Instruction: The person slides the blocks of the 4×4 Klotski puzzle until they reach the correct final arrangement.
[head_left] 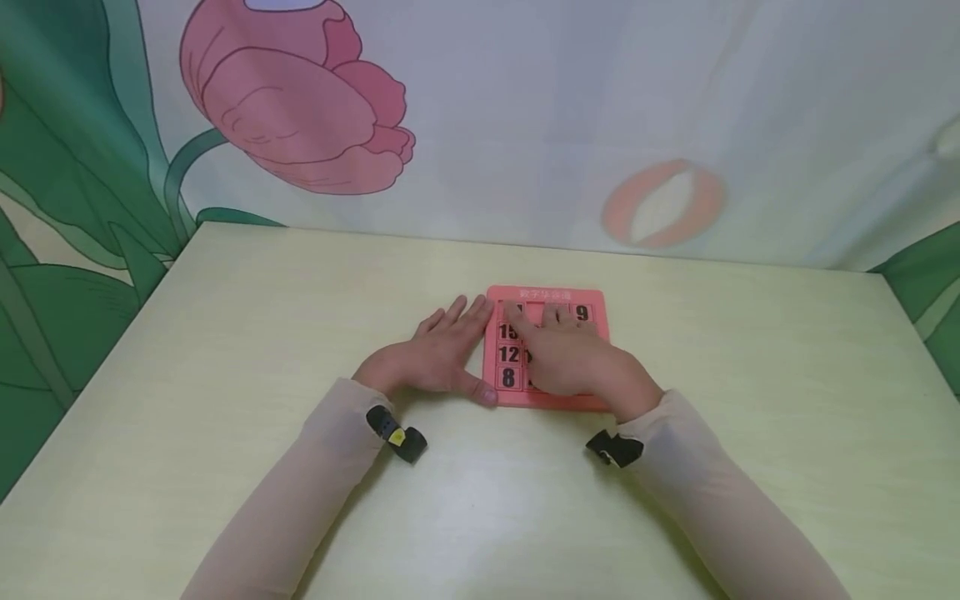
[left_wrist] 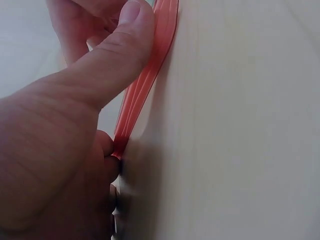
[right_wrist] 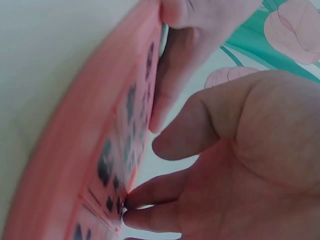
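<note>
A pink number sliding puzzle [head_left: 508,357] lies flat on the table, its tiles printed with black numbers such as 15, 12, 8 and 9. My left hand [head_left: 438,354] rests along its left side, fingers spread and thumb at the lower left corner. In the left wrist view the thumb touches the puzzle's pink edge [left_wrist: 145,82]. My right hand [head_left: 570,354] lies over the board, hiding the middle and right tiles. Its index finger reaches the upper left tiles. Fingertips [right_wrist: 131,217] touch the tile face in the right wrist view, with the thumb held off it.
The pale table [head_left: 247,350] extends around the puzzle on every side. Behind it hangs a curtain [head_left: 510,125] with a big pink flower and green leaves. Small dark devices [head_left: 615,448] are strapped at both wrists over light sleeves.
</note>
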